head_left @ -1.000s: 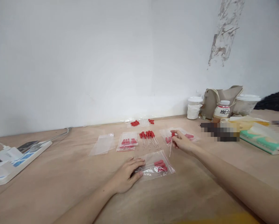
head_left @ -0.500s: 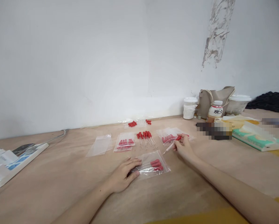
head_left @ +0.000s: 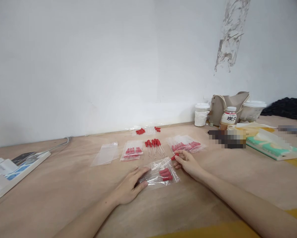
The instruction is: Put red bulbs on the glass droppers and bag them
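My right hand (head_left: 186, 162) pinches a dropper by its red bulb (head_left: 174, 156). The dropper's thin clear tube slants down to the left, over the upper edge of a clear zip bag (head_left: 174, 176); whether its tip is inside I cannot tell. Several red-bulbed droppers (head_left: 165, 174) lie in that bag, bulbs to the right. My left hand (head_left: 132, 185) rests on the bag's left end, fingers stretched and thumb apart. Behind the bag, loose droppers (head_left: 153, 143) lie in a row, between a filled bag on the left (head_left: 132, 151) and filled bags on the right (head_left: 186, 145).
Flat clear bags (head_left: 105, 153) lie left. Red bulbs (head_left: 140, 131) on clear plastic sit by the wall. A power strip (head_left: 26, 175) stands at far left. At right are a lidded cup (head_left: 201, 114), a bottle (head_left: 228, 118), a grey bag (head_left: 216, 107) and a tissue pack (head_left: 273, 147).
My right hand has moved left and towards me with the dropper, from the right-hand filled bags to the upper edge of the front bag. My left hand has stayed nearly still.
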Available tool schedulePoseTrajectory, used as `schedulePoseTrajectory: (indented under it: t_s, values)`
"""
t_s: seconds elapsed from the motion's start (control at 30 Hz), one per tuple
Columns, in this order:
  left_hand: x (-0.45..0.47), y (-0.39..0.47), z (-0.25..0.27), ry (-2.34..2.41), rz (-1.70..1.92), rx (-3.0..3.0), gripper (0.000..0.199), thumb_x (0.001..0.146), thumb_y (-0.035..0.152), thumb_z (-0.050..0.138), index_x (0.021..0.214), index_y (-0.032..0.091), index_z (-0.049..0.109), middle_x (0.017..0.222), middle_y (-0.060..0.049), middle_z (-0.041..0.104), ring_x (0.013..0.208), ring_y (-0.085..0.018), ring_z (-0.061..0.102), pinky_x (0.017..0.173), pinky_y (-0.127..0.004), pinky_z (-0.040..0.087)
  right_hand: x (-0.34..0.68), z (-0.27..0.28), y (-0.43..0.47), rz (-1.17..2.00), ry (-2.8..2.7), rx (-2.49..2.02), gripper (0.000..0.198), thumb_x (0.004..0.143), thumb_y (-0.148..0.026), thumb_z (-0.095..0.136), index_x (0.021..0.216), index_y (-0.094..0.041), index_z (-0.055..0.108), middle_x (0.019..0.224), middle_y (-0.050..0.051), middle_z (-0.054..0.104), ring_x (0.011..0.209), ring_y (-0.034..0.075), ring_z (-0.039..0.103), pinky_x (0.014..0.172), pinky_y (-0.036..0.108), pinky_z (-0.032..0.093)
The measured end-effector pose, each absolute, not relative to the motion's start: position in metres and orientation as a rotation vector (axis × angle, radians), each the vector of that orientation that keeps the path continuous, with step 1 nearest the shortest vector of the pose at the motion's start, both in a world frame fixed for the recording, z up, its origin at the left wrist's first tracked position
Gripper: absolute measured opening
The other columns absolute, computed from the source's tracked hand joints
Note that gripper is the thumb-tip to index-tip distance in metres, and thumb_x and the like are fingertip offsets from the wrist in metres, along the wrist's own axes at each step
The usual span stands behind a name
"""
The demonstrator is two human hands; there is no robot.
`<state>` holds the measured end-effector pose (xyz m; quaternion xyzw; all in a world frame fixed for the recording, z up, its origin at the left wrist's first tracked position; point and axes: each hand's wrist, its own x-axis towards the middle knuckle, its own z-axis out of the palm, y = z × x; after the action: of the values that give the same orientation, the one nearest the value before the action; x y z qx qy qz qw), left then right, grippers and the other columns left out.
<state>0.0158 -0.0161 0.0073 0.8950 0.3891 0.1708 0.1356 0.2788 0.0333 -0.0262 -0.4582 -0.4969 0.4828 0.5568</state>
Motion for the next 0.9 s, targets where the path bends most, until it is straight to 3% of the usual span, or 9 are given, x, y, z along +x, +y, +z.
schedulePoseTrajectory:
  t_s: [0.13,0.27,0.53,0.73,0.9]
  values:
    - [0.016,-0.016,0.008,1.115,0.49,2.591,0.042,0.088,0.035,0.038,0.129,0.027,0.033,0.131,-0.002,0.041,0.118,-0.02,0.038,0.101,-0.041,0.027,0.284,-0.027,0.031,1.095,-1.538,-1.035,0.027,0.068,-0.036,0.06,0.083,-0.015,0.053,0.07,0.0,0.058,0.056,0.01,0.053,0.054,0.024,0.045]
    - [0.016,-0.016,0.008,1.108,0.504,2.593,0.041,0.087,0.035,0.038,0.127,0.027,0.035,0.13,-0.002,0.043,0.117,-0.019,0.039,0.102,-0.039,0.027,0.283,-0.027,0.032,0.988,-1.783,-0.998,0.021,0.066,-0.034,0.062,0.076,-0.015,0.062,0.07,0.002,0.062,0.063,0.013,0.055,0.061,0.025,0.044]
    - [0.017,-0.016,0.009,1.091,0.495,2.605,0.04,0.088,0.034,0.037,0.128,0.028,0.035,0.13,-0.001,0.043,0.118,-0.019,0.038,0.102,-0.039,0.027,0.275,-0.021,0.027,1.222,-1.796,-0.854,0.023,0.073,-0.031,0.054,0.09,-0.017,0.061,0.082,0.004,0.065,0.082,0.017,0.059,0.075,0.031,0.045]
    - [0.017,-0.016,0.011,1.097,0.462,2.611,0.035,0.089,0.034,0.035,0.122,0.028,0.042,0.131,-0.002,0.041,0.121,-0.018,0.035,0.101,-0.038,0.028,0.288,-0.022,0.038,0.783,-1.715,-1.189,0.017,0.068,-0.025,0.054,0.08,-0.013,0.057,0.077,0.005,0.062,0.066,0.014,0.057,0.062,0.026,0.044]
    - [0.017,-0.017,0.012,1.104,0.475,2.601,0.032,0.088,0.034,0.037,0.118,0.026,0.045,0.13,-0.002,0.042,0.119,-0.018,0.038,0.101,-0.038,0.027,0.283,0.001,0.068,0.501,-1.813,-1.428,0.012,0.066,-0.018,0.053,0.075,-0.015,0.06,0.074,0.002,0.063,0.068,0.012,0.057,0.063,0.022,0.042]
